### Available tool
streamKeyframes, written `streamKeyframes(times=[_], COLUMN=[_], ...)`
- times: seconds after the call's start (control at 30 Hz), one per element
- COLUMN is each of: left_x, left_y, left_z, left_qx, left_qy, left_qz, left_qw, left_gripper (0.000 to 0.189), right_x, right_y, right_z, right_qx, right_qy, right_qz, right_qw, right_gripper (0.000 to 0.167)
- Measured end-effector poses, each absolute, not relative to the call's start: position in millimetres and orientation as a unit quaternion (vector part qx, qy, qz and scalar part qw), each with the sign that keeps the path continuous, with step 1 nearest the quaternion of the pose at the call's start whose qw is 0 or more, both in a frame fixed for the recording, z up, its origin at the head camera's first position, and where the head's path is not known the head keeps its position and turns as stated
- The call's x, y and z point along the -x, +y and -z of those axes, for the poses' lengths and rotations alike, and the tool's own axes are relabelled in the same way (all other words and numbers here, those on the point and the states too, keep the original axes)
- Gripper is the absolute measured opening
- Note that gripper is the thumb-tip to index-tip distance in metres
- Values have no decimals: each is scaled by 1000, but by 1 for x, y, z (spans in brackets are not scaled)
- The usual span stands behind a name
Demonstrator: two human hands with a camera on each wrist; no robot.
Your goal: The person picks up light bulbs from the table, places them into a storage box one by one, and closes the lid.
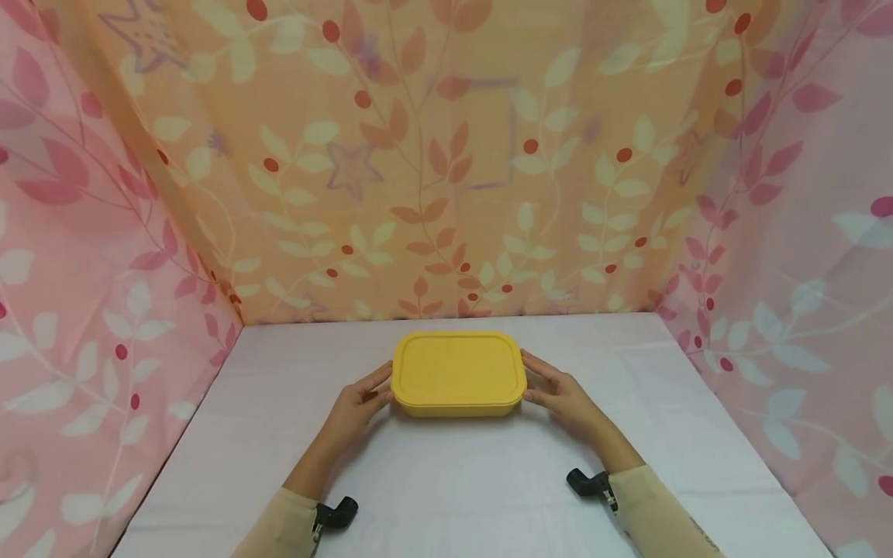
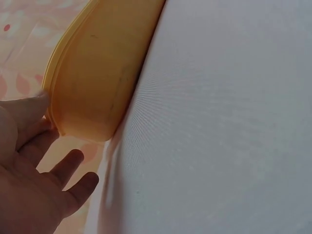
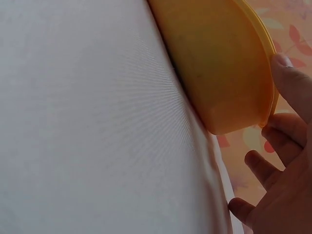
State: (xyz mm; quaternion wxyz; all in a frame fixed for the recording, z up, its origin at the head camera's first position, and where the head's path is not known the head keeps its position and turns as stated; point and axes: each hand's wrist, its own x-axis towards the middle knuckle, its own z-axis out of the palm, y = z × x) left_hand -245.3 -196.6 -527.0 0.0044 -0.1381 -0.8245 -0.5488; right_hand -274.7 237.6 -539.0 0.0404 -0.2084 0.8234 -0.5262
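Note:
A yellow rectangular plastic container with its lid on (image 1: pixel 458 370) sits on the white-covered table, its long side facing me. At its left end, my left hand (image 1: pixel 359 407) grips the lid's rim between thumb and forefinger. My right hand (image 1: pixel 567 399) does the same at the right end. In the left wrist view, the left thumb (image 2: pixel 34 107) lies on the rim while the lower fingers spread away from the container wall (image 2: pixel 97 73). The right thumb (image 3: pixel 290 80) presses the rim in the right wrist view, the other fingers beside and below it. What the container holds is hidden.
White cloth (image 1: pixel 453 488) covers the table. An orange leaf-patterned curtain (image 1: pixel 446 170) stands behind it, with pink patterned sheets (image 1: pixel 91 271) along both sides. Black devices (image 1: pixel 338 513) are strapped at both wrists over beige sleeves.

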Motion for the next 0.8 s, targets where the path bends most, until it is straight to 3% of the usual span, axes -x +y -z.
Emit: streamKeyframes(times=[0.47,0.8], left_x=[244,242], left_y=[-198,-209], left_z=[523,508], left_qx=[126,86], left_qy=[-841,-878], left_qz=[526,472], left_qw=[-15,-9], left_gripper=[57,54], right_x=[271,276], right_y=[238,235], right_z=[535,530], right_qx=[226,229], right_qy=[832,842], right_qz=[506,488], right_qw=[34,-12], right_gripper=[76,72])
